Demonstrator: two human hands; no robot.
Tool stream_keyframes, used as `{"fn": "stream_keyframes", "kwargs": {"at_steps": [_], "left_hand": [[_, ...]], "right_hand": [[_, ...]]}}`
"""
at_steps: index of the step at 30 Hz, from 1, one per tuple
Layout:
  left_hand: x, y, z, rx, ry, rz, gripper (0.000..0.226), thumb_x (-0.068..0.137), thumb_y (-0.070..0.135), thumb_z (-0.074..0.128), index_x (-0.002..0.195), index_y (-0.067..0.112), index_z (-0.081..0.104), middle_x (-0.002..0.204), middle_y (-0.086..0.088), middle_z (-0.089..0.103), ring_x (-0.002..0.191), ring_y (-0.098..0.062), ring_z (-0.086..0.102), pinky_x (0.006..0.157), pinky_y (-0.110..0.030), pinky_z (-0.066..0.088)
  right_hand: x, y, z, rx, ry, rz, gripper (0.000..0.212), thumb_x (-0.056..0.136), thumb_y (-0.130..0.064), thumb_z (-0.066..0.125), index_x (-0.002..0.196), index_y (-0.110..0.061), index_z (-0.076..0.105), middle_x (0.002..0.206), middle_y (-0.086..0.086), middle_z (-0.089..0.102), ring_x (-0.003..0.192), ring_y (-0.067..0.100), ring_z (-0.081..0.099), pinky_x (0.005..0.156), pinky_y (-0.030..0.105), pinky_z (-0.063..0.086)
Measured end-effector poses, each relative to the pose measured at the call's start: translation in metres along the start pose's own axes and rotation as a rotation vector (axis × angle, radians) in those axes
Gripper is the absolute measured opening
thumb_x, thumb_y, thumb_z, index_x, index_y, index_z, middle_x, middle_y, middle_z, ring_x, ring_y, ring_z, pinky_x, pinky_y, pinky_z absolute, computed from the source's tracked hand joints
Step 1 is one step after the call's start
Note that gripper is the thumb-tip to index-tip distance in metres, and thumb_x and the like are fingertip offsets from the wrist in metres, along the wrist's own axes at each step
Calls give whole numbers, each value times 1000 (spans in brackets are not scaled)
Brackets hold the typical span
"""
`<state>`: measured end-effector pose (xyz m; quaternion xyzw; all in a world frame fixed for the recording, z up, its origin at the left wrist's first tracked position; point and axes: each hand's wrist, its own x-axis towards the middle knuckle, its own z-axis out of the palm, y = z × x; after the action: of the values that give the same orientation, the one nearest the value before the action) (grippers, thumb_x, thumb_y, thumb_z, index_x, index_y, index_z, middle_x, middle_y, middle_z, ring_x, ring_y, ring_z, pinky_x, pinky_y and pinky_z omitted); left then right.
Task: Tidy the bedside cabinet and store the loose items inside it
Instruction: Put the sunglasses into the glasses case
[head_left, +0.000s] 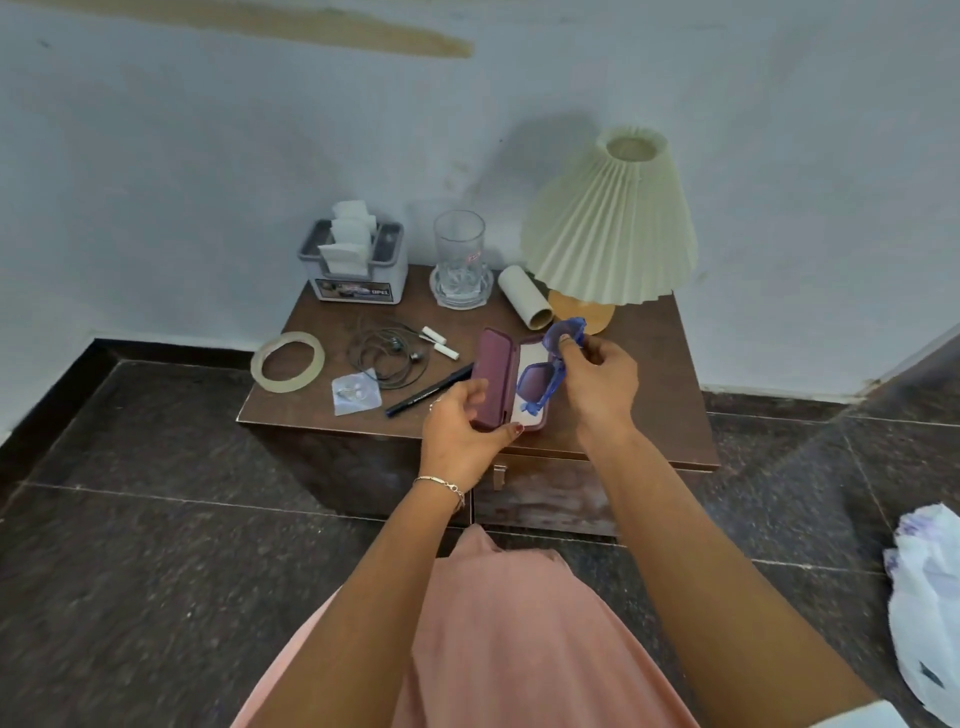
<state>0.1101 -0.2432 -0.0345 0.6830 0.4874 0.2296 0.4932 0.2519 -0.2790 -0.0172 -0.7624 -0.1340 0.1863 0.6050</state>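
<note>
Left hand (462, 431): we are recording its fingers wrapping over the lid of the open maroon glasses case (493, 382), with the thumb hooking the near end.
Right hand (600, 382): thumb and fingers are pinching the far end of the blue sunglasses (545, 376) in a narrow grip.
Blue sunglasses: they are hanging tilted from the right fingertips, and the near end is dipping onto the case's pale lining, just right of the left fingers.
Glasses case: it is lying open between both hands; we cannot tell whether it is resting on the cabinet top (654, 379).
Pen (428, 391): it is lying just left of the left fingers.
Earphones (388, 358), clear packet (356, 393), tape ring (288, 361): these are lying further left, well apart from the fingers.
Two white sticks (440, 343): these are lying beyond the pen.
Cardboard tube (524, 296): it is lying just beyond the right fingertips, beside the lamp (610, 223).
Tissue box (353, 262), glass (460, 249): these are standing beyond the left fingers, by the wall.
</note>
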Motion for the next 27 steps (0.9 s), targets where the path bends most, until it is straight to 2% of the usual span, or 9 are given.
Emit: {"fn": "stream_keyframes", "kwargs": {"at_steps": [3,5,8,10,12,17,20,24,27], "left_hand": [[11,-14,-4,25,53,-27,65,68,20,84,125,14,54,124,0,60,106,-11,56,93,-24,47],[21,-21,-5,80,81,-38,65,69,23,83,126,14,54,126,0,59,109,-14,56,96,-30,49],[37,-25,-4,116,102,-76,64,70,29,82,126,16,53,125,-2,58,112,-19,57,96,-41,50],[45,-23,-2,105,110,-101,62,73,31,79,127,17,52,126,-1,57,114,-19,56,97,-42,48],[51,-22,1,86,95,-127,62,76,29,77,129,16,49,129,-2,56,116,-19,56,99,-42,47],[61,-19,9,139,26,-164,59,80,27,72,132,17,45,126,-4,61,113,-21,60,98,-40,48],[62,-16,11,184,1,-196,55,83,24,69,133,17,45,122,-4,63,110,-23,61,95,-37,49],[59,-14,13,195,10,-178,51,82,16,69,129,18,48,110,-4,67,94,-23,68,87,-41,55],[57,-12,8,272,75,-137,50,80,18,69,126,18,49,101,-4,69,96,-22,64,88,-38,51]], "right_hand": [[11,3,12,-137,-17,-37,19,84,-27,68,97,-14,71,83,-1,67,75,12,62,72,29,51],[18,7,18,-223,-16,-54,24,82,-29,69,101,-14,70,79,-5,64,75,11,62,74,28,53],[26,13,23,-298,-18,-67,26,81,-32,70,101,-15,68,80,-8,63,67,1,56,57,4,41],[28,16,27,-338,-19,-93,25,82,-33,70,98,-15,66,80,-7,63,66,1,54,50,1,37],[29,18,29,-372,-20,-137,22,81,-33,69,93,-16,65,78,-7,64,68,6,58,51,5,37],[33,27,32,-457,-13,-211,22,80,-34,68,90,-14,65,82,-2,69,77,15,63,68,31,52],[34,32,32,-522,-10,-223,21,81,-35,67,88,-15,65,83,-2,69,79,16,63,70,34,52],[32,34,35,-557,-13,-238,21,83,-36,66,88,-15,65,84,-1,69,79,17,63,71,34,52],[28,36,41,-560,-22,-247,20,82,-34,67,89,-15,65,86,1,68,80,17,62,70,31,49]]}}
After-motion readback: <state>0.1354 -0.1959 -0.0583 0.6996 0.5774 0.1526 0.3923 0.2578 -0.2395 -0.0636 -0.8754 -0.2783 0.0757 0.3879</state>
